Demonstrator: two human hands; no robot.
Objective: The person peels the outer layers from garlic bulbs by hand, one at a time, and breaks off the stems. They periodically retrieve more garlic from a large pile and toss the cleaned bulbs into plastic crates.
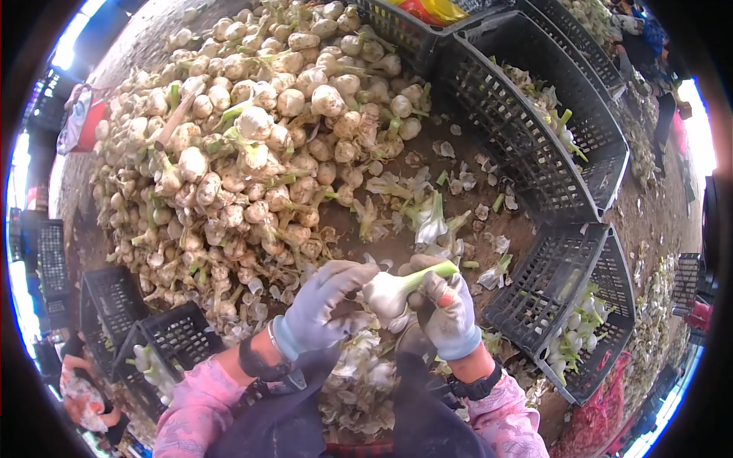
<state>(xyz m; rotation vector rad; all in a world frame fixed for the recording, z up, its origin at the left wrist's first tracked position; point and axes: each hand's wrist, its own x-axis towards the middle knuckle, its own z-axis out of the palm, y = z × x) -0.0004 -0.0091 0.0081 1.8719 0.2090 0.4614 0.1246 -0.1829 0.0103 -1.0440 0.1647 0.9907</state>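
Note:
My right hand, in a dirty pale glove, is closed around the neck of a garlic bulb. The bulb is white and clean, and its cut green stem points up and to the right. At the bulb's left side is my left hand, gloved too, with fingers bent and thumb apart; whether its fingertips touch the bulb I cannot tell. Below both hands, peeled garlic skins lie heaped between my legs. Another whitish garlic bulb with a green stem rests on the ground ahead.
A big heap of unpeeled garlic spreads ahead and left. Black plastic crates stand right: a large crate and a tilted crate with cleaned garlic. More crates sit at left. A red mesh bag lies lower right. Other people are at the edges.

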